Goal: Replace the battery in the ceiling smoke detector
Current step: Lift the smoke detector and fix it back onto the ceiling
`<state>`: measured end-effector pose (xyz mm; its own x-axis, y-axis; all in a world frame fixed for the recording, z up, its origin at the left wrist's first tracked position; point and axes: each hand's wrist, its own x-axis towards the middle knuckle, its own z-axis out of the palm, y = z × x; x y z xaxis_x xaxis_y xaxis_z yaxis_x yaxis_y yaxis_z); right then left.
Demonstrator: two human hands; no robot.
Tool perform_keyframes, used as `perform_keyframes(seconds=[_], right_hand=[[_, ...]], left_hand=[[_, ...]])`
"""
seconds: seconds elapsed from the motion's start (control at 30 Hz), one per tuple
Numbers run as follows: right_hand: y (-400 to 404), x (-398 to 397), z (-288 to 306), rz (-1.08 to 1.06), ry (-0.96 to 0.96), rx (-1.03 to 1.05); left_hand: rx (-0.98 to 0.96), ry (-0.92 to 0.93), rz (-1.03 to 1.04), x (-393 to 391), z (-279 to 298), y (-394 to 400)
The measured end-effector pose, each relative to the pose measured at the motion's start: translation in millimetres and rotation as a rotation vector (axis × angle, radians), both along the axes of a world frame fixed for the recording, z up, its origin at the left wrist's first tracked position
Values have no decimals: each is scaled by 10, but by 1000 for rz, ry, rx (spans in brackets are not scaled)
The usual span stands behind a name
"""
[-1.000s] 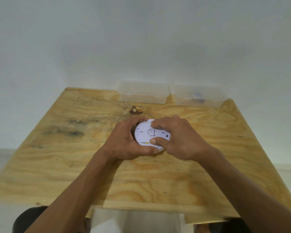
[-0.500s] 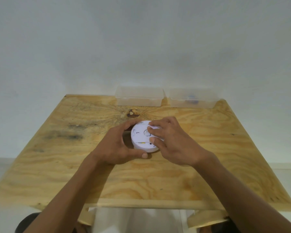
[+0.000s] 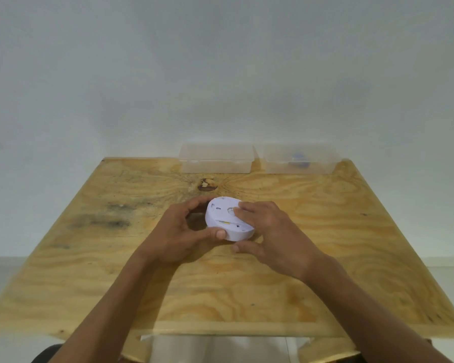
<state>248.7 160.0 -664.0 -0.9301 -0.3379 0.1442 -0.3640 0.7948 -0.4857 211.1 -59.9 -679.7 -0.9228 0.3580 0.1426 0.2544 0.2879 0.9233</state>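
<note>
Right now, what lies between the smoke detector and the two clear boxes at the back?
In the head view, only bare plywood table with a dark knot lies between the smoke detector and the clear boxes.

The smoke detector (image 3: 227, 221) looks like matt white plastic, on a stained plywood table (image 3: 325, 258) with two translucent plastic boxes (image 3: 216, 158).

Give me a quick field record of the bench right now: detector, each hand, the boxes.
detector: white smoke detector on the wooden table, back side up
left hand: left hand grips the detector's rim
right hand: right hand lies with fingers on top, thumb on the table
boxes: two clear plastic boxes at the far edge; a blue item in the right one
</note>
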Motion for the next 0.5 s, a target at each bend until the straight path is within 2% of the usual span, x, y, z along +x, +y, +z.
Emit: perform_keyframes(seconds=[0.17, 0.23, 0.3, 0.37, 0.5], right_hand=[[-20, -31, -71, -38, 112, -226], [-39, -33, -66, -80, 135, -349], [-59, -42, -57, -157, 87, -538], [-63, -68, -39, -234, 14, -711], [-58, -77, 52, -275, -184, -1145]], left_hand=[[121, -71, 47, 68, 85, 125], [129, -28, 34, 112, 126, 211], [162, 0, 31, 140, 135, 261], [253, -69, 67, 130, 171, 296], [242, -25, 116, 89, 239, 298]])
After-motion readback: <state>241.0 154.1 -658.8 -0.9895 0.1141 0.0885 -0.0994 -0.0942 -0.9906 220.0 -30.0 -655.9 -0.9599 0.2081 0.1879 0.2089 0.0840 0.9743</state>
